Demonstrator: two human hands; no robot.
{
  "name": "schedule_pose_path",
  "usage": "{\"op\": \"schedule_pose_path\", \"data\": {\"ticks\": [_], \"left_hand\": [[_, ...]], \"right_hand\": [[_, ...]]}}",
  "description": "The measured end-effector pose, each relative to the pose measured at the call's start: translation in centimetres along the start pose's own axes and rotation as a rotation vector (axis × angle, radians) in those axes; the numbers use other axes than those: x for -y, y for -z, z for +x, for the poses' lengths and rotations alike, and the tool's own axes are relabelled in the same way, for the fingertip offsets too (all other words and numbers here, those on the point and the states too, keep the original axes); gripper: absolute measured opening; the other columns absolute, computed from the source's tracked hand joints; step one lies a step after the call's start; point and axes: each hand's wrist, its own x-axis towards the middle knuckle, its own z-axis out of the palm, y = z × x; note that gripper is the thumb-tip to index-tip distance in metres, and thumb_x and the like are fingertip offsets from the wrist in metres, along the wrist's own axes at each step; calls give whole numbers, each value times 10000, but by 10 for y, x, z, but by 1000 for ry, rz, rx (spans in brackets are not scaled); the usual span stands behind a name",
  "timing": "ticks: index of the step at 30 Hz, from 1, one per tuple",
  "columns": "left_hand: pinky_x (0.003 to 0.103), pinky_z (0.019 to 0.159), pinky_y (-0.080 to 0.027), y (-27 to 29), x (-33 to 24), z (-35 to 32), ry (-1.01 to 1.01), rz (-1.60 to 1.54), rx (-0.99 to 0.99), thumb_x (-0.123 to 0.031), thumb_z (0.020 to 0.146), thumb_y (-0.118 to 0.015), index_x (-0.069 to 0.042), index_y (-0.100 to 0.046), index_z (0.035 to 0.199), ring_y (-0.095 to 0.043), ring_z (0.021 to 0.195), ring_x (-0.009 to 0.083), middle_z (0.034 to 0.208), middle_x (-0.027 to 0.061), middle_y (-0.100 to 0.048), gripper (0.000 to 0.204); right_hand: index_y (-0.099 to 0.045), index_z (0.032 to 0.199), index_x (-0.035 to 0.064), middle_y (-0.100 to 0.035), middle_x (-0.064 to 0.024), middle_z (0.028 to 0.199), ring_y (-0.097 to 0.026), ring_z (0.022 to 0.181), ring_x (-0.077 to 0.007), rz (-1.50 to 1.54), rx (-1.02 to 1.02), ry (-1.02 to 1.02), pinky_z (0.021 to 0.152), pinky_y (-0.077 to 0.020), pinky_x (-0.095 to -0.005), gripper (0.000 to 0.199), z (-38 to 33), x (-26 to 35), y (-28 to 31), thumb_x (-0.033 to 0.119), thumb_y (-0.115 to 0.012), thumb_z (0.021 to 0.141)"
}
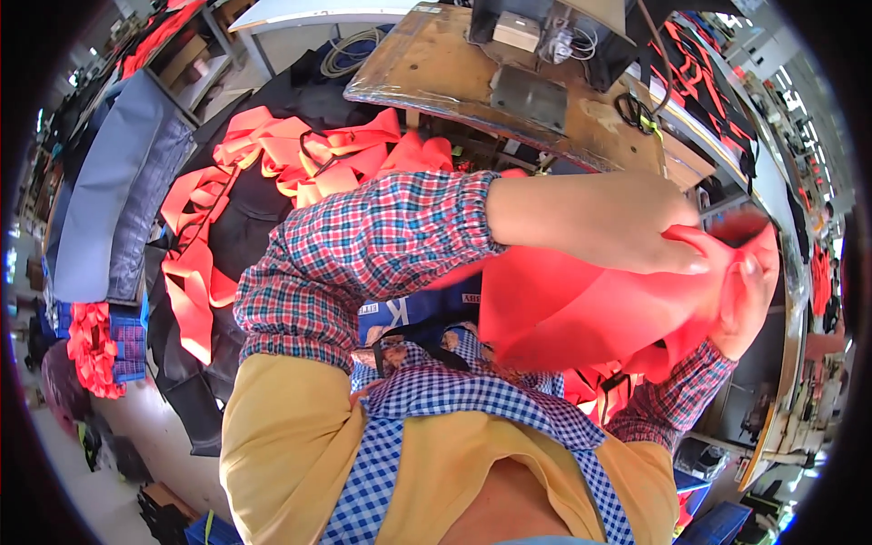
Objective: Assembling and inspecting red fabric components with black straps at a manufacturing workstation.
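Observation:
A bright coral-red piece of fabric [572, 309] hangs in front of me, spread from the middle of the view to the right. My left hand [658, 227] reaches across my body, its fingers closed on the cloth's upper right edge. Close beside it, my right hand [752, 295] grips the same bunched end with the fingers wrapped round it. Some fingertips are hidden by the folds. Checked sleeve covers [391, 227] wrap both my forearms. Below the cloth, more red pieces with dark strips [604, 391] lie near my lap.
A worn wooden worktable [409, 64] with a machine fixture stands ahead. Long red fabric strips [309, 150] drape over black material [241, 218] at left. Beyond lie a grey-blue panel [109, 191] and a blue crate [129, 341] with red pieces. Another table edge [790, 354] runs along the right.

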Motion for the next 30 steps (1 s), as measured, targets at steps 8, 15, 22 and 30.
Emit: {"op": "schedule_pose_path", "data": {"ticks": [8, 15, 22, 30], "left_hand": [[379, 621, -439, 5, 54, -24, 45, 236, 0, -298, 843, -600, 28, -598, 891, -566, 663, 304, 737, 208, -567, 330], [294, 769, -469, 42, 73, -35, 281, 221, 13, -193, 845, -619, 21, -605, 1021, -604, 817, 173, 870, 118, -638, 277], [242, 787, -459, 75, 96, -27, 427, 123, -58, -178, 859, -617, 29, -615, 1062, -581, 839, 116, 950, 32, -628, 290], [275, 780, -523, 126, 151, -16, 734, -417, -182, -132, 808, -686, 56, -585, 1114, -635, 874, 160, 996, 96, -646, 373]], "right_hand": [[-608, 1040, 26, -635, -155, 1026, -560, 1085, -326, -1043, 452, 221, 1033, -332, -454, 315, 0, -20, -60, 212, -678, 796], [-605, 944, 18, -636, -154, 850, -618, 821, -322, -825, 373, 104, 745, -473, -359, 222, 40, -57, -88, 155, -688, 791], [-638, 932, 14, -646, -57, 767, -567, 716, -94, -542, 316, -21, 686, -463, -264, 162, 81, -98, -93, 130, -667, 823], [-663, 968, -19, -650, -5, 869, -580, 767, -66, -13, 361, -350, 696, -473, -217, 199, 137, -148, -112, 135, -651, 842]]}}
